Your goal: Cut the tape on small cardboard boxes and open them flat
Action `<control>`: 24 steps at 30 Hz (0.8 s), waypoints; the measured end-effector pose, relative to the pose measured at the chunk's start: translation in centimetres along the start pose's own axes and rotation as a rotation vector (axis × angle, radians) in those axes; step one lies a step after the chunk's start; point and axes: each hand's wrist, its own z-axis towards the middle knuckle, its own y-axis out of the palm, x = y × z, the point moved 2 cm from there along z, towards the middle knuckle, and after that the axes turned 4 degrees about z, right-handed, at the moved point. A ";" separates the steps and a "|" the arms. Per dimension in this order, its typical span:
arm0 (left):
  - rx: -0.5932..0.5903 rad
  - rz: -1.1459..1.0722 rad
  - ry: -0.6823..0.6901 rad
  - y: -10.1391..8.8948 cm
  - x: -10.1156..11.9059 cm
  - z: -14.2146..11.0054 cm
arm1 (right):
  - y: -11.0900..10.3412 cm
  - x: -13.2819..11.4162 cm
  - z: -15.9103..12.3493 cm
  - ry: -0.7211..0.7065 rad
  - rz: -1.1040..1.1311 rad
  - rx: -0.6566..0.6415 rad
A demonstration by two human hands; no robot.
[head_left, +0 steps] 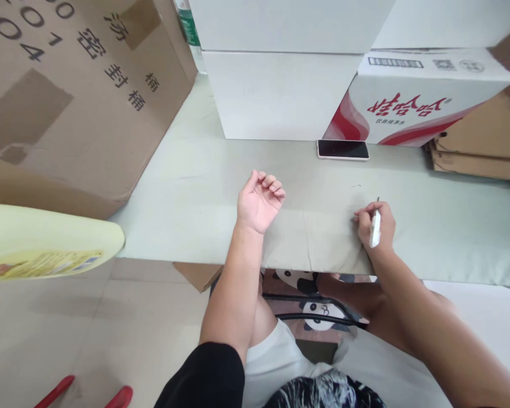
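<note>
My left hand [259, 201] rests palm up on the pale green cloth-covered surface [187, 192], fingers loosely curled, holding nothing. My right hand [376, 224] lies further right near the front edge, closed in a pinch around a white pen-like tool [374, 226] whose dark tip points away from me and touches the cloth. A small dark mark [356, 186] shows on the cloth just beyond the tip. A phone [343, 149] with a dark screen lies flat beyond both hands.
A big brown cardboard box [68, 96] fills the left. Stacked white boxes [280, 85] and a red-and-white printed carton [416, 96] stand at the back, flattened cardboard [484, 147] at right. A pale yellow object [42, 243] juts in at left. My knees sit under the front edge.
</note>
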 end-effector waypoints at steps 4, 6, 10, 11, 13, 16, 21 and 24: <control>0.016 -0.005 0.080 0.1 0.0 0.0 | 0.0 0.1 0.1 -0.003 0.004 -0.004; 0.041 -0.026 0.104 0.1 -0.1 0.0 | 0.0 0.1 0.1 -0.005 0.006 -0.004; 0.074 -0.036 0.077 0.2 -0.2 0.0 | 0.1 0.1 0.1 -0.002 0.006 -0.001; 0.079 -0.011 0.071 0.3 -0.2 0.1 | 0.1 0.1 0.1 -0.003 0.006 0.000; 0.082 0.052 0.065 0.3 -0.2 0.1 | 0.1 0.1 0.1 -0.006 0.007 0.002; 0.060 0.121 0.061 0.4 -0.1 0.0 | 0.1 0.3 0.1 -0.012 0.011 0.001; -0.014 0.044 0.028 0.6 -0.1 -0.2 | 0.1 0.4 0.2 -0.022 0.018 0.001; 0.018 -0.006 -0.009 0.6 -0.1 -0.2 | 0.1 0.4 0.2 -0.017 0.018 0.000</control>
